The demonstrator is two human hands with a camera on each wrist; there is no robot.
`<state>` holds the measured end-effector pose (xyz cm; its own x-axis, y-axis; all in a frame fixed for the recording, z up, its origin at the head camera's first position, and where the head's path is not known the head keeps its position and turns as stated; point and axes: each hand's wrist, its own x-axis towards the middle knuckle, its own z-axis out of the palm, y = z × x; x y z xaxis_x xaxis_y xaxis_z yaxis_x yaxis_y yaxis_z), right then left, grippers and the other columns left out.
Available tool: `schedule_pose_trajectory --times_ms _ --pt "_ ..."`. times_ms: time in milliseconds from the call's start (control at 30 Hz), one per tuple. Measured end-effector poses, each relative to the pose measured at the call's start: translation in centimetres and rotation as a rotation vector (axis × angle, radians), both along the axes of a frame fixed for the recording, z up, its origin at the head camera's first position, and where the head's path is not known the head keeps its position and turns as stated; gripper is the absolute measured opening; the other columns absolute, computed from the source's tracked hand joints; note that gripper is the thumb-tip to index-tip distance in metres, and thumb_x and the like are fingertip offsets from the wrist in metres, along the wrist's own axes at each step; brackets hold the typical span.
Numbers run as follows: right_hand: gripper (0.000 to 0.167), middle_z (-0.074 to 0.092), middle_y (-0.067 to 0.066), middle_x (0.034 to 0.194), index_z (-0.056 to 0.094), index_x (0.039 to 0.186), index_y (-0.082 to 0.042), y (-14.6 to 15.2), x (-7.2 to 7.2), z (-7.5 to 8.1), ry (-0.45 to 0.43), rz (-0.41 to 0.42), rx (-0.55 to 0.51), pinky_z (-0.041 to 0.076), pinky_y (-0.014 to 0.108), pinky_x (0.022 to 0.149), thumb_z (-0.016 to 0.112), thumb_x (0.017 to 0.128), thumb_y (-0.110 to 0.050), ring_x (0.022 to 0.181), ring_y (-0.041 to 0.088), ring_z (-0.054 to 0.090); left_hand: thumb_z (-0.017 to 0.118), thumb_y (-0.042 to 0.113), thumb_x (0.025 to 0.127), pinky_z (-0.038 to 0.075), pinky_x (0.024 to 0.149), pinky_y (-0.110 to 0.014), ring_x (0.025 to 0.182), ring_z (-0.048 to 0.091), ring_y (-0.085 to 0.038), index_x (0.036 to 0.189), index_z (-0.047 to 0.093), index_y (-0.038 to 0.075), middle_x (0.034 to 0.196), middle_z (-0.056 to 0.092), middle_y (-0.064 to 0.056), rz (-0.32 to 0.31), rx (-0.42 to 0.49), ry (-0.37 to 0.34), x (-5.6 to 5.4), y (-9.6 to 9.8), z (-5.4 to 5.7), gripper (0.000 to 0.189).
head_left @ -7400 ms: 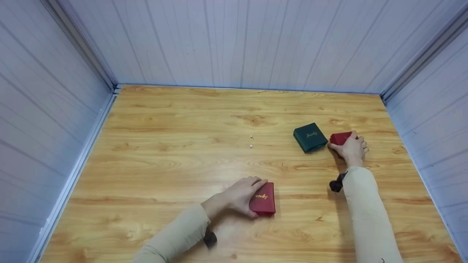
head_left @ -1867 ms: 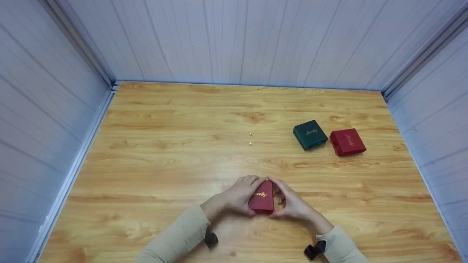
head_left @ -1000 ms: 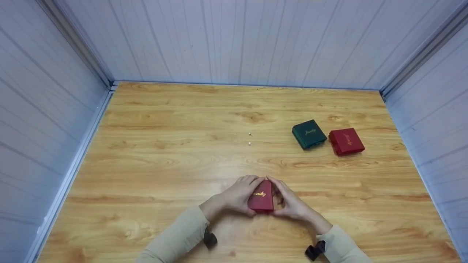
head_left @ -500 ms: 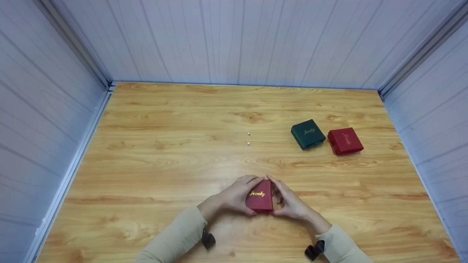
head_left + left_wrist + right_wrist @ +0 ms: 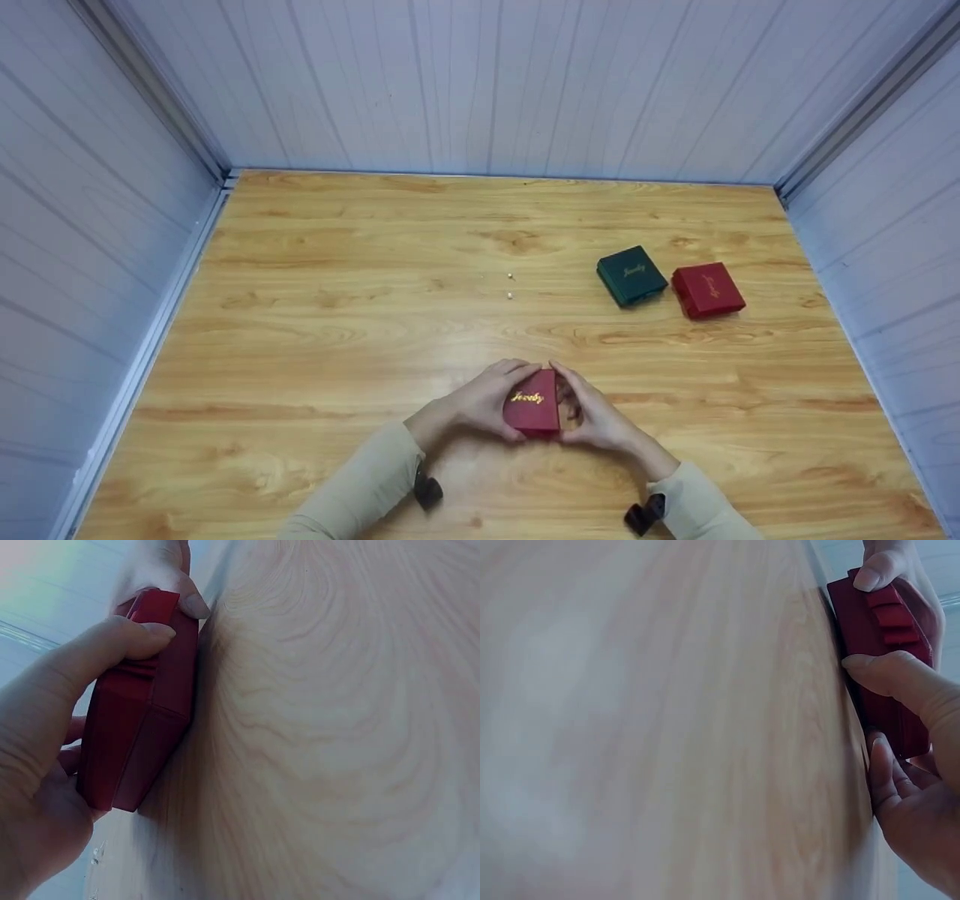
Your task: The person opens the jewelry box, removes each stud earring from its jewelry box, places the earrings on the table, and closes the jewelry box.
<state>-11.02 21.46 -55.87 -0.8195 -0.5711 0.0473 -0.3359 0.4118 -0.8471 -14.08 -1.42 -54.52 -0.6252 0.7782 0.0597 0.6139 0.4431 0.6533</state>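
Observation:
A red jewelry box (image 5: pixel 535 411) with gold lettering on its lid sits on the near middle of the wooden table. From the left, my left hand (image 5: pixel 484 397) grips it. My right hand (image 5: pixel 600 416) holds the opposite side, its thumb and a fingertip at the box's near and far edges. In the left wrist view, the left thumb (image 5: pixel 142 641) presses by a ribbon bow on the front of the box (image 5: pixel 150 720). The right wrist view has the right thumb (image 5: pixel 877 671) low on the box's front, near the table. The lid looks closed; the box's inside is hidden.
A green jewelry box (image 5: pixel 632 276) and a second red jewelry box (image 5: pixel 709 290) stand side by side at the back right. Two tiny stud-like pieces (image 5: pixel 510 295) lie mid-table. Pale panels (image 5: pixel 495 90) wall the table at the back and both sides.
My right hand has left the far red box and come to the near box, joining my left hand. Over the last second, the near box's lettering turns slightly more into view; the hands barely move.

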Motion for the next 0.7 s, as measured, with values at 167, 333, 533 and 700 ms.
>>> schedule_pose_trajectory --times_ms 167,333,533,700 --pt "0.099 0.048 0.012 0.107 0.02 0.137 0.005 -0.2 0.0 0.5 0.071 0.018 -0.019 0.047 0.029 0.059 0.077 0.056 0.001 0.08 0.024 0.05 0.08 0.036 0.055 0.028 0.099 -0.032 0.117 0.037 -0.021 0.137 0.028 0.004 0.129 0.038 -0.01 0.017 -0.028 0.062 0.3 0.1 0.0 0.102" --pt "0.101 0.048 0.01 0.113 0.022 0.137 0.002 0.0 0.0 0.1 0.084 -0.006 0.001 0.046 0.027 0.06 0.077 0.053 -0.001 0.077 0.021 0.05 0.08 0.038 0.054 0.027 0.1 -0.033 0.117 0.036 -0.022 0.137 0.028 0.004 0.128 0.039 -0.01 0.032 -0.05 0.132 0.5 0.3 0.0 0.103" --pt "0.1 0.048 0.009 0.117 0.026 0.136 0.0 0.0 -0.1 -0.4 0.102 -0.03 0.024 0.045 0.029 0.066 0.079 0.051 -0.004 0.084 0.019 0.05 0.08 0.039 0.053 0.026 0.101 -0.033 0.118 0.036 -0.022 0.138 0.027 0.005 0.129 0.038 -0.01 0.036 -0.039 0.156 0.6 0.2 0.0 0.106" --pt "0.096 0.048 0.008 0.11 0.029 0.133 0.0 -0.1 -0.1 -0.2 0.057 -0.051 0.044 0.045 0.028 0.065 0.077 0.05 -0.003 0.08 0.019 0.05 0.08 0.039 0.053 0.024 0.101 -0.033 0.119 0.035 -0.023 0.138 0.027 0.004 0.13 0.037 -0.011 0.032 -0.037 0.168 0.6 0.1 0.0 0.106"
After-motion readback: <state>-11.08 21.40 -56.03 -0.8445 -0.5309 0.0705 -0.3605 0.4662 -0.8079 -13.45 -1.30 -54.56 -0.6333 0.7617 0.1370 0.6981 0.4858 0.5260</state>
